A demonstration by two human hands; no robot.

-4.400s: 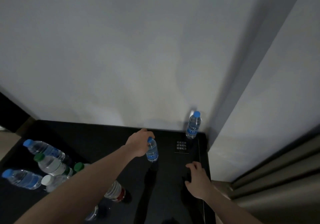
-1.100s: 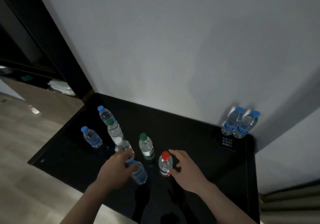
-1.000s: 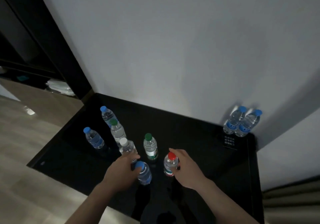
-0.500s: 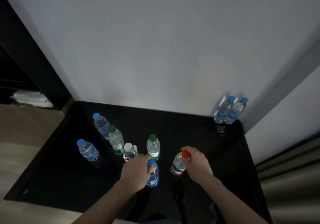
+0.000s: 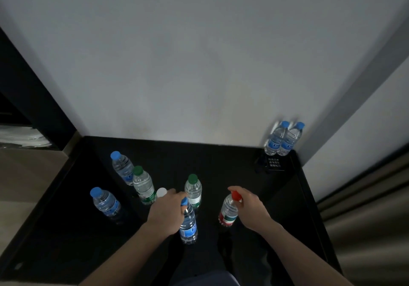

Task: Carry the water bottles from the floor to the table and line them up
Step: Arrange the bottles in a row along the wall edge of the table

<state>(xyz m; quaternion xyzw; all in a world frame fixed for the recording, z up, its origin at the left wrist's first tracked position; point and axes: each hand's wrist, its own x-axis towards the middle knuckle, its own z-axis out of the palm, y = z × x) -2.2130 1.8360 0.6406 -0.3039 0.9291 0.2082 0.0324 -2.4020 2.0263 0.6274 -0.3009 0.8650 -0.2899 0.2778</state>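
Head view: black glossy worktop (image 5: 221, 157) set into a wall corner. Left hand (image 5: 164, 214) grips the neck of a blue-capped water bottle (image 5: 188, 223), fingers curled round it just under the cap; bottle upright, near the front middle. Right hand (image 5: 250, 208) pinches the neck of a red-capped bottle (image 5: 228, 212) with a red label, bottle tilted slightly, base at or just above the surface, cannot tell which. Green-capped bottle (image 5: 193, 189) stands just behind and between the hands. Left cluster: second green-capped bottle (image 5: 143, 184), blue-capped bottle behind it (image 5: 121, 167), another blue-capped bottle further left (image 5: 105, 201), and a white cap (image 5: 161, 192) partly hidden by the left hand. Two blue-capped bottles (image 5: 283, 138) stand touching in the far right corner, beside a small black sign card (image 5: 274, 164).
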